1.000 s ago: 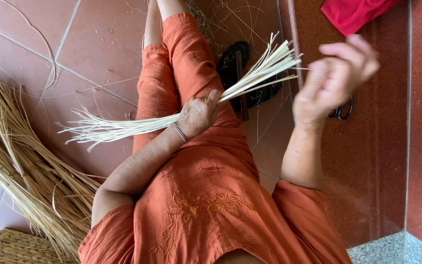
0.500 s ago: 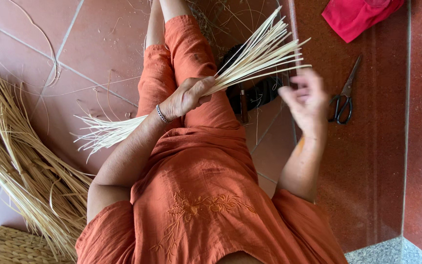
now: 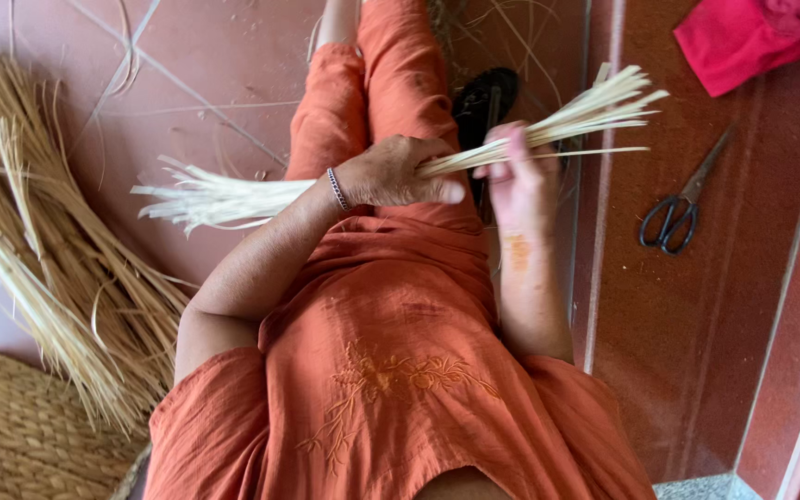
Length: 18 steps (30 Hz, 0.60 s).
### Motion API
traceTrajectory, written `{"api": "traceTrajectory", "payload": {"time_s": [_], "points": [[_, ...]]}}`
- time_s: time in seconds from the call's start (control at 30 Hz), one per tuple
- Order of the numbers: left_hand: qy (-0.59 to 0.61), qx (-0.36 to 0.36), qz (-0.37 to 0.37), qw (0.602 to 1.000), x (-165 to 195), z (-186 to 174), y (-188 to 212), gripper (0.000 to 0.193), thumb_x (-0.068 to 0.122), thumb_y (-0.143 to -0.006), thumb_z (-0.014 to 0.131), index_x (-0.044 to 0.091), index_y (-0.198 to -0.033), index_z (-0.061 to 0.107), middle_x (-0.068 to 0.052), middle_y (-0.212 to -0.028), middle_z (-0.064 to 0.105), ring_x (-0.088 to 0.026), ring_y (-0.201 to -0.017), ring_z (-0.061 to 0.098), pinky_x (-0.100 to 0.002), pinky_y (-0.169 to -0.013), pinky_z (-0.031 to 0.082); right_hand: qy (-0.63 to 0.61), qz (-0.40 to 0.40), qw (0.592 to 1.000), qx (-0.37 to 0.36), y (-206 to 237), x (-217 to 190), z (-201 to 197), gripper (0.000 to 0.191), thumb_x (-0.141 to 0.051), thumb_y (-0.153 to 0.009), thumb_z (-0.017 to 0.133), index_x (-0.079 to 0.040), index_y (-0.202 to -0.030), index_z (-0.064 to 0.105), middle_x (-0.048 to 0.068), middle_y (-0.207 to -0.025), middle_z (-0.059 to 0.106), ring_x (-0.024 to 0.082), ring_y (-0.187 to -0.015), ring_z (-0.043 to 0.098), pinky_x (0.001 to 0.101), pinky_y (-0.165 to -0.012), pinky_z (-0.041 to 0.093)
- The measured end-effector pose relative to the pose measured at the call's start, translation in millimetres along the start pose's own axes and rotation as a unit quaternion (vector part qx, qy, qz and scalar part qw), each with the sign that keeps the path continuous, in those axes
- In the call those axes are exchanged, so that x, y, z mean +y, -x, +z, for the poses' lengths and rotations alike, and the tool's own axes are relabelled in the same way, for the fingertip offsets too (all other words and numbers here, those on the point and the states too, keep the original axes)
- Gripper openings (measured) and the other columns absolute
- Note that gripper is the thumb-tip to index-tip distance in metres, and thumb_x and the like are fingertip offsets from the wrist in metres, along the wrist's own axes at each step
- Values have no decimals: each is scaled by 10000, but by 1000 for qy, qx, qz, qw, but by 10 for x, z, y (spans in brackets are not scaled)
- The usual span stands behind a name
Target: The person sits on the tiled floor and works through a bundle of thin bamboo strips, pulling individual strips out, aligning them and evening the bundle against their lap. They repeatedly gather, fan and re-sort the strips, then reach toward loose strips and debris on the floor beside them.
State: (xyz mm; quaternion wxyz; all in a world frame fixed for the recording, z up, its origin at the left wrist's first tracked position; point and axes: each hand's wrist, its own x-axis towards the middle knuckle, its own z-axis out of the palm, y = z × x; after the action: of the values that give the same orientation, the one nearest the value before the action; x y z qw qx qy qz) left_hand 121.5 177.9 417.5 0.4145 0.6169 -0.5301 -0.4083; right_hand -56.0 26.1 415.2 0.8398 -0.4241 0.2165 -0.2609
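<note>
A bundle of pale straw strips [image 3: 574,118] lies across my lap, running from lower left to upper right. My left hand [image 3: 398,172], with a bracelet at the wrist, is closed around the bundle's middle. My right hand [image 3: 518,174] touches the same bundle just to the right, fingers curled against the strips. The loose ends fan out at the left [image 3: 198,196] over my orange-clad leg [image 3: 391,74].
A big heap of brown dried grass [image 3: 39,250] lies on the tiled floor at the left, with a woven mat [image 3: 20,444] at the lower left. Black-handled scissors [image 3: 678,208] rest on the red step at the right. A red cloth [image 3: 752,37] sits at the top right. A dark sandal [image 3: 483,97] lies beyond my knee.
My right hand has come down from the air and now rests on the bundle beside my left hand. The bundle has tilted flatter.
</note>
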Motion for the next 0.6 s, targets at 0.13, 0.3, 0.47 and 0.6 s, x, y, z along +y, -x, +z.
{"api": "traceTrajectory", "payload": {"time_s": [0.13, 0.3, 0.47, 0.6], "points": [[-194, -19, -57, 979, -230, -280, 461, 440, 454, -865, 752, 109, -1127, 673, -12, -795, 727, -165, -583, 678, -298, -511, 551, -60, -30, 996, 54, -219, -186, -309, 190, -247, -1085, 670, -82, -993, 681, 29, -828, 634, 115, -671, 558, 290, -620, 529], [-204, 107, -121, 965, -334, -762, 1029, 195, 272, -945, 769, 130, -1046, 680, -13, -712, 704, -128, -545, 669, -328, -483, 548, -144, -46, 980, 131, -318, -558, -939, 199, -256, -1107, 681, -59, -1119, 710, 133, -949, 712, 166, -697, 680, 271, -615, 585], [-276, 203, -70, 937, -317, -833, 1192, 177, 202, -1034, 765, 109, -907, 685, -44, -693, 688, -157, -519, 650, -321, -512, 534, -239, -35, 970, 39, -391, -762, -1213, 237, -338, -1157, 686, -102, -1176, 701, 75, -1009, 716, 135, -695, 671, 238, -646, 586], [-274, 202, -52, 939, -326, -714, 1098, 127, 186, -1010, 750, 101, -947, 680, -66, -654, 660, -194, -540, 644, -370, -527, 514, -231, -48, 971, -49, -398, -655, -966, 533, -505, -974, 727, -114, -1328, 647, 97, -1122, 739, 122, -645, 648, 247, -583, 581]]}}
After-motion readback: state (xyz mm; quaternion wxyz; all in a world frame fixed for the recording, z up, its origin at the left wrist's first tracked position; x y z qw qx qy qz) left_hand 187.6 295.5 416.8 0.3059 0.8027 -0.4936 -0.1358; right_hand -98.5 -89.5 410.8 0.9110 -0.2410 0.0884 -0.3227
